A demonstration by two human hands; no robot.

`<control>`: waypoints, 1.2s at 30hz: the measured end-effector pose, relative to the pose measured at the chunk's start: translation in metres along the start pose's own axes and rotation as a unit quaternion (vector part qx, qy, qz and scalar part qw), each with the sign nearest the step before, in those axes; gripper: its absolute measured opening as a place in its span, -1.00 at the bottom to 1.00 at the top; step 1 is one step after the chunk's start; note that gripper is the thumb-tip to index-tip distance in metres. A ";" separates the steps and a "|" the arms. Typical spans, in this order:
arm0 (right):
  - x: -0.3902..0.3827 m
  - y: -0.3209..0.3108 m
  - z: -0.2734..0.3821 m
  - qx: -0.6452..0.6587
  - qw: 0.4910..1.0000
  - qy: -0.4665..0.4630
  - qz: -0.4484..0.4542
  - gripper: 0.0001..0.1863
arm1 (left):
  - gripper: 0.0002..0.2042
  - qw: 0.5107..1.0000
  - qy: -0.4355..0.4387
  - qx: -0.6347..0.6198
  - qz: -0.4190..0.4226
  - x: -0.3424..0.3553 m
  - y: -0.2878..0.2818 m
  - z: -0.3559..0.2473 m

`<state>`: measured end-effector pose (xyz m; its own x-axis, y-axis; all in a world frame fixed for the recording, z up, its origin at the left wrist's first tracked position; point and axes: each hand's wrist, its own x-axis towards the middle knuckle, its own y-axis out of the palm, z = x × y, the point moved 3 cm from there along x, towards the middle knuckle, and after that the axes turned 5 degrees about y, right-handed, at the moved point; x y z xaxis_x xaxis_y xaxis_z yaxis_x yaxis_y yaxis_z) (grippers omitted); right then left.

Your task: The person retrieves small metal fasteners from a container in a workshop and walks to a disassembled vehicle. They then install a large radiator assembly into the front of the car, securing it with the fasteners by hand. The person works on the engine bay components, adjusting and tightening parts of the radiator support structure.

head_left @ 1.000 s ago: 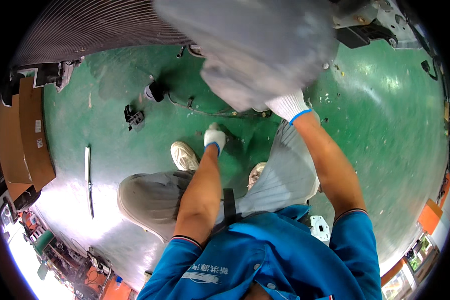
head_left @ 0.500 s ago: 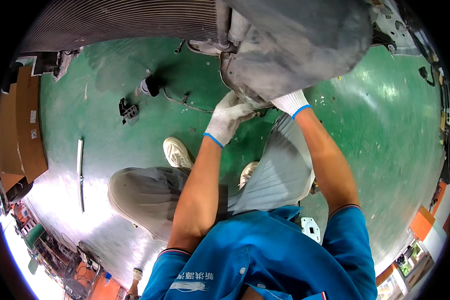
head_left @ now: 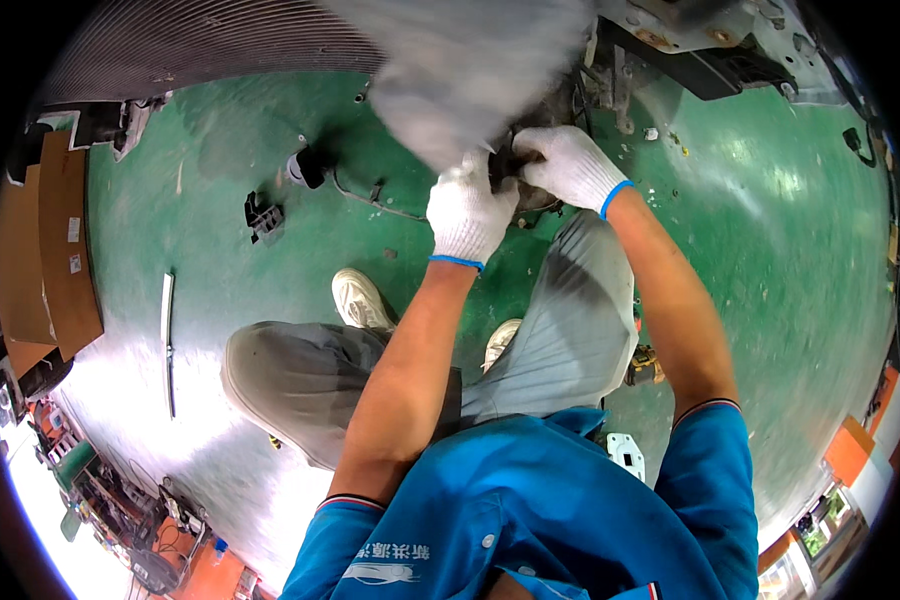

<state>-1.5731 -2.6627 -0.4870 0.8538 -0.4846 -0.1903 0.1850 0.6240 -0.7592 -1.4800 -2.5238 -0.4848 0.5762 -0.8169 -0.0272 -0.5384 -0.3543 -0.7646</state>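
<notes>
My left hand (head_left: 470, 215), in a white knit glove with a blue cuff, has its fingers curled at the lower edge of a blurred grey panel (head_left: 450, 70); exactly what they grip is hidden. Beside it my right hand (head_left: 570, 170), gloved alike, is closed at a dark part (head_left: 502, 160) under the panel, its fingertips hidden. The two hands nearly touch, above my bent right knee. Behind them is a vehicle's front end, with a finned radiator (head_left: 200, 50) at top left and a metal frame (head_left: 740, 45) at top right.
A dark cylindrical part with a cable (head_left: 305, 170), a black bracket (head_left: 263, 218) and a long pale strip (head_left: 167, 340) lie on the green floor (head_left: 770, 270). A cardboard box (head_left: 50, 250) stands at left, a white metal plate (head_left: 625, 455) behind my right leg, clutter (head_left: 120, 500) at lower left.
My left hand has risen from low near my foot to the panel's lower edge. My right hand has shifted to the dark part. The grey panel has moved left, uncovering frame at top right.
</notes>
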 end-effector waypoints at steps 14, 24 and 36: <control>0.018 -0.010 0.012 -0.107 0.992 -0.063 0.039 -0.69 | -0.52 0.991 0.070 0.107 0.027 0.013 0.001 0.007; 0.042 -0.008 0.006 -0.064 0.993 -0.019 0.093 -0.63 | -0.46 0.975 0.094 0.182 0.085 0.029 0.000 0.001; 0.036 -0.013 0.013 -0.059 0.994 -0.004 0.089 -0.69 | -0.56 0.955 0.151 0.198 0.163 0.050 -0.005 0.006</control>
<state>-1.5387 -2.6804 -0.4756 0.8721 -0.3678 -0.3228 -0.0268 0.6227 -0.7820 -1.4450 -2.5597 -0.4861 0.1813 -0.9695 -0.1648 -0.3494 0.0932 -0.9323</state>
